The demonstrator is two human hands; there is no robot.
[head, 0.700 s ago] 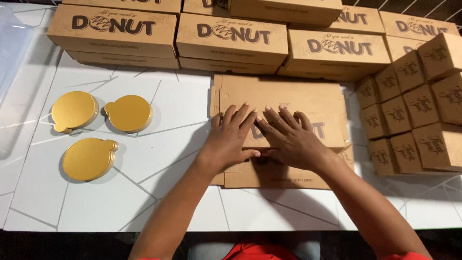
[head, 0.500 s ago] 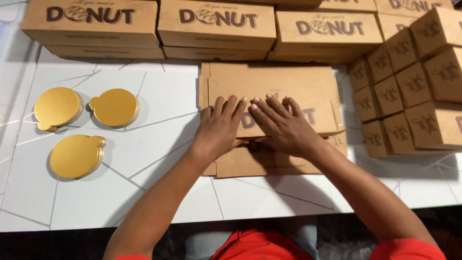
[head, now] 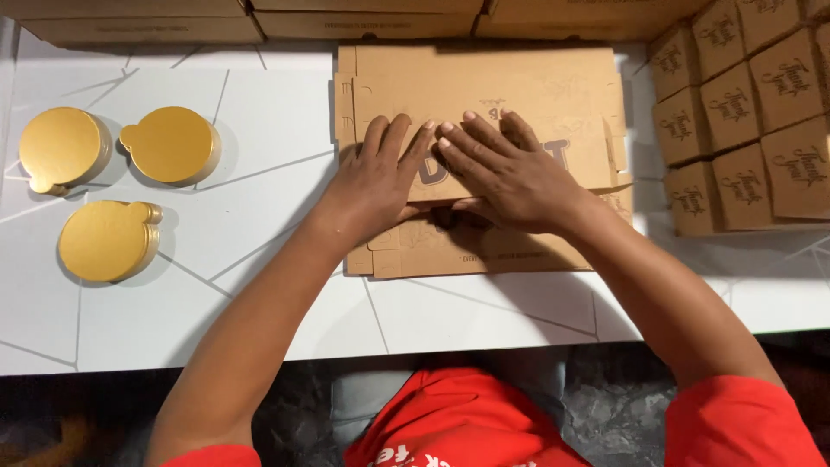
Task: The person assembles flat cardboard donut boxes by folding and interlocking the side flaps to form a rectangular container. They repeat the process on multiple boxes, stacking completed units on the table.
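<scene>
Two hands flat on one unfolded box blank [head: 484, 95], long axis running left to right across the white table [head: 216, 285], directly ahead of the body. Left hand [head: 376, 186] and right hand [head: 506, 177] side by side at its middle, equally near, fingers spread and pressing down, gripping nothing. Stacked small closed boxes [head: 743, 112] at right, contents hidden. Three gold discs [head: 108, 186] well apart at left

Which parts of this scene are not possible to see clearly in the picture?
- Head view: the middle of the flat cardboard box is hidden under the left hand and right hand.
- The long boxes at the back are cut off by the top edge.
- The small boxes run past the right edge.
</scene>
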